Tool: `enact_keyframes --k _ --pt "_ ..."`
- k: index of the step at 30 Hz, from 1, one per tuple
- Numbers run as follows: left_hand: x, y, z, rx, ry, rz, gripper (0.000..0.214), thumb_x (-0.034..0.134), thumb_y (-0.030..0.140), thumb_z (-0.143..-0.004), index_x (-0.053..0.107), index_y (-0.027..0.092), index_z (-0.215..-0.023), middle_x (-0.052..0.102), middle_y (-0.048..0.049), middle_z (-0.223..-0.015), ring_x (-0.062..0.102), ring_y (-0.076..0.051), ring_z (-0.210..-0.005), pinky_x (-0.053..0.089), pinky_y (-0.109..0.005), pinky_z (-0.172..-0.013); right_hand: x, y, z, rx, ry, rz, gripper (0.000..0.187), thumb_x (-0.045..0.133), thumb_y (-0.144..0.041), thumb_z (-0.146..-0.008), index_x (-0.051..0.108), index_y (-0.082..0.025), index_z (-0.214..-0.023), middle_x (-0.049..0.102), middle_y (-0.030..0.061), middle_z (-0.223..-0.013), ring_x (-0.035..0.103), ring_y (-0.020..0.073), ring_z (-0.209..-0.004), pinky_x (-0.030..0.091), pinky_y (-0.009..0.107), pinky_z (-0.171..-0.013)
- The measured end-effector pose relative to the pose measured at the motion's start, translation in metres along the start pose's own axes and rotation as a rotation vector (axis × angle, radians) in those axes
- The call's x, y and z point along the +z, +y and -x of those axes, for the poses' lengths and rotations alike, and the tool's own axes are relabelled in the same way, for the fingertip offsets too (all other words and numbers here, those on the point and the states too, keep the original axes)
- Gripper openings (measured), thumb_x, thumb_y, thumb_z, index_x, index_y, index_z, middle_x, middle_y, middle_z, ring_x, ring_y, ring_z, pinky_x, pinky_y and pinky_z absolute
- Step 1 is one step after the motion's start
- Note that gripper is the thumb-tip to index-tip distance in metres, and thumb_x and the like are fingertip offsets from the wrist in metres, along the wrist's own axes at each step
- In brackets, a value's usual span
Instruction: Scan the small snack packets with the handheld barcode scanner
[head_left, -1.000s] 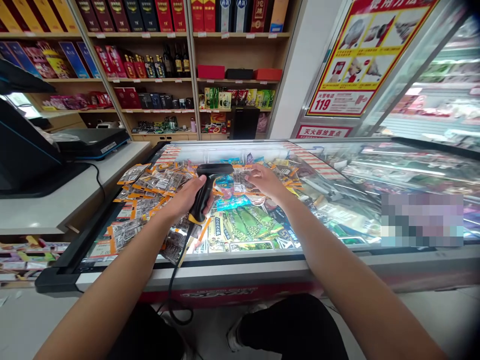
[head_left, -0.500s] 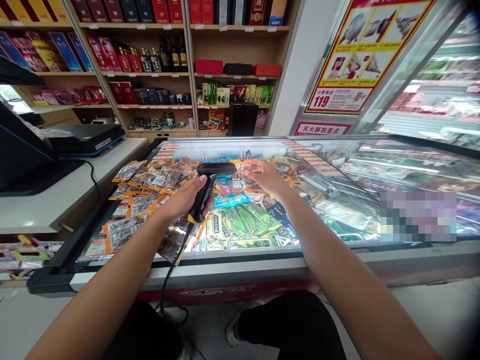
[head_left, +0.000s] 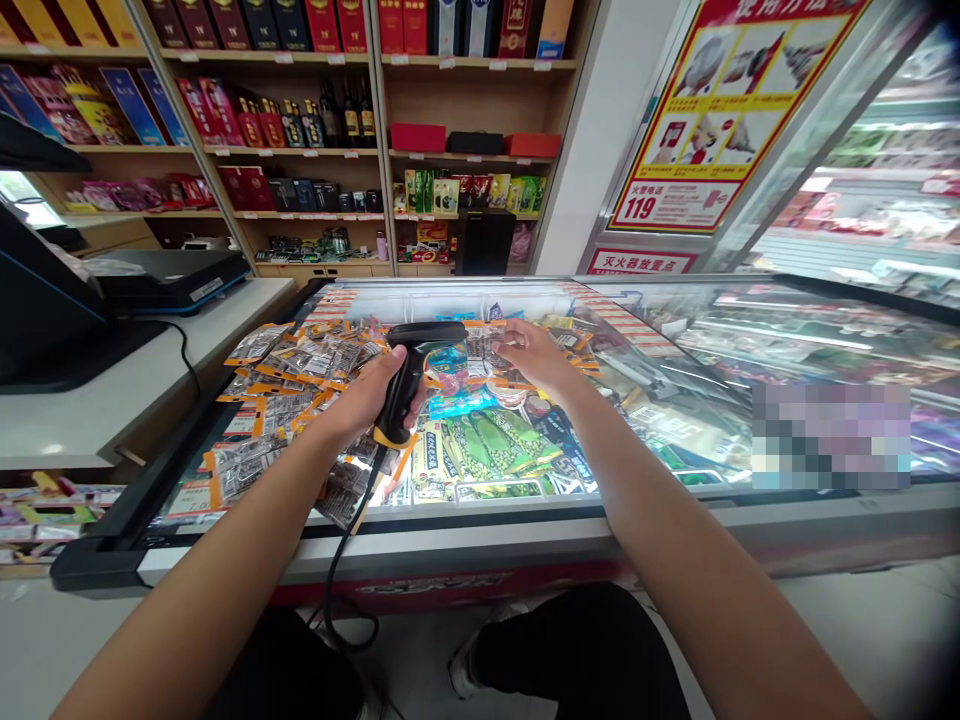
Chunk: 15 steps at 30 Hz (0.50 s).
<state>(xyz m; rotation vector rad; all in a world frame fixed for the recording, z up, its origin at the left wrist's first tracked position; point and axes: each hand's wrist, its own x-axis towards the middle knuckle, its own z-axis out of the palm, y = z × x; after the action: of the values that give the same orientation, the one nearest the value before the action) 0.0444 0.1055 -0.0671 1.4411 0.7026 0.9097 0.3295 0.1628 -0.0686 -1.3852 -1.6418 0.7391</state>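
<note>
My left hand (head_left: 371,392) is wrapped round the grip of a black barcode scanner (head_left: 411,372) with an orange base, its cable hanging down to the floor. The scanner head points right, over the packets on the chest freezer's glass lid (head_left: 525,300). My right hand (head_left: 531,356) reaches over the pile of snack packets and its fingers close on a silver packet (head_left: 480,352) just right of the scanner head. Green packets (head_left: 487,445) lie below both hands. Orange-edged silver packets (head_left: 292,375) cover the left part of the lid.
A white counter (head_left: 112,400) with a black monitor and a flat device stands at the left. Wooden shelves (head_left: 330,150) of boxes and bottles fill the back. A second glass-topped freezer (head_left: 787,340) runs to the right. A red and yellow poster (head_left: 712,110) hangs behind it.
The scanner head has shifted slightly left and my right hand has moved a little, staying on the silver packet beside it. The view has barely shifted.
</note>
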Motion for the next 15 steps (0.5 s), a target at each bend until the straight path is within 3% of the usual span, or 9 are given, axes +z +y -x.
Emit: enact_keyframes --k 3,6,9,12,15 --pt "-0.001 0.0 0.0 -0.006 0.003 -0.002 0.068 0.051 0.084 -0.09 0.056 0.018 -0.073 0.059 -0.0021 -0.056 0.054 -0.012 -0.043 0.044 -0.024 -0.043 -0.002 -0.003 0.002 0.018 0.002 0.014 0.026 0.072 -0.037 -0.093 0.065 -0.021 -0.112 0.066 0.0126 -0.121 0.07 0.0256 -0.097 0.058 0.037 -0.077" --pt "-0.004 -0.001 -0.001 -0.009 0.007 0.001 0.07 0.046 0.083 -0.093 0.056 0.018 -0.07 0.057 -0.003 -0.054 0.055 -0.013 -0.044 0.042 -0.024 -0.045 -0.003 0.0 0.0 0.057 0.003 0.069 0.035 0.066 -0.034 -0.096 0.063 -0.019 -0.128 0.071 0.013 -0.115 0.072 0.0265 -0.094 0.059 0.039 -0.08" --pt "-0.005 -0.001 -0.003 0.003 0.045 0.047 0.069 0.049 0.084 -0.091 0.057 0.018 -0.071 0.057 -0.0024 -0.055 0.054 -0.013 -0.043 0.043 -0.025 -0.045 -0.003 0.01 -0.003 0.044 0.105 0.336 0.057 0.065 -0.024 -0.094 0.054 -0.013 -0.148 0.074 0.0173 -0.116 0.07 0.0338 -0.108 0.055 0.05 -0.098" --pt "-0.004 0.0 -0.004 0.015 0.085 0.072 0.068 0.056 0.085 -0.086 0.058 0.018 -0.075 0.059 -0.002 -0.057 0.055 -0.014 -0.043 0.044 -0.025 -0.043 0.006 0.017 0.0 -0.087 0.25 0.691 0.059 0.061 -0.024 -0.095 0.055 -0.013 -0.153 0.061 0.0247 -0.146 0.052 0.0427 -0.14 0.04 0.061 -0.116" --pt "-0.001 0.002 -0.004 0.005 0.09 0.056 0.07 0.058 0.086 -0.083 0.059 0.017 -0.072 0.059 -0.0027 -0.055 0.054 -0.014 -0.041 0.044 -0.026 -0.042 0.023 0.02 0.006 -0.116 0.23 0.869 0.054 0.058 -0.043 -0.101 0.061 -0.025 -0.152 0.043 0.0189 -0.167 0.033 0.0495 -0.155 0.029 0.07 -0.12"
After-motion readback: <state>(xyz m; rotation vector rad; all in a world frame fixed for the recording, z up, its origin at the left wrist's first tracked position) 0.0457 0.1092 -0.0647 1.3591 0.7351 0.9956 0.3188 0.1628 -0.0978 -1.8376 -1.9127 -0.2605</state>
